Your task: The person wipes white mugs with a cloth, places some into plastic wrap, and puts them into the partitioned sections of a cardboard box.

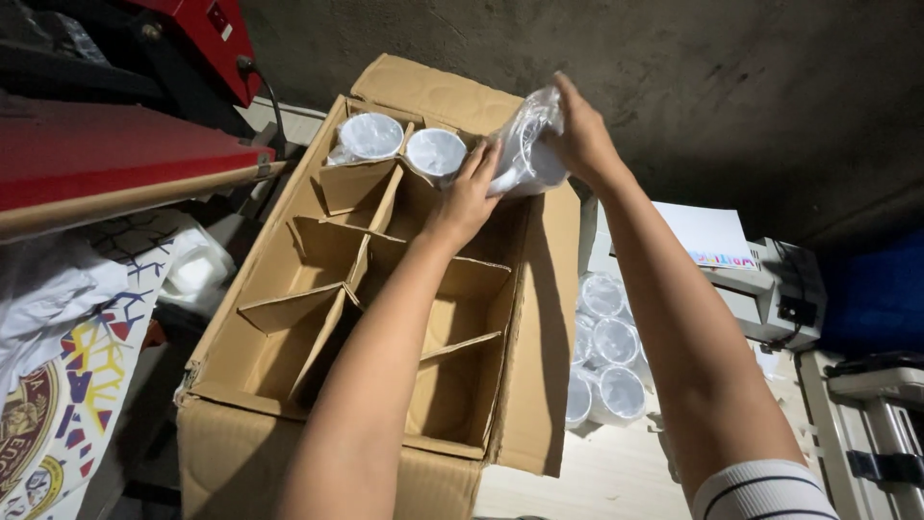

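1. Head view looks down at a cardboard box [289, 385] with paper dividers; both hands are over its far right corner.
2. Right hand [582, 140] is closed around a white mug in a clear plastic bag [527, 149] and holds it above the box edge. Left hand [467, 197] touches the bag from below with its fingers loose; I think it only supports the bag, but the contact is partly hidden.
3. I judge that the step in hand is moving one wrapped mug at the box. Any next move needs a firm grip, because the plastic is probably slippery.
4. Two more mugs [404, 143] stand in the far compartments; the near compartments hold nothing.
5. Right of the box, a group of wrapped mugs [606, 356] lies on a light surface, near a white printer [760, 279].
6. At left is a red press [115, 144] with printed cloth [58, 385] below it. The dividers and the open flap [539, 337] are close to the arms.
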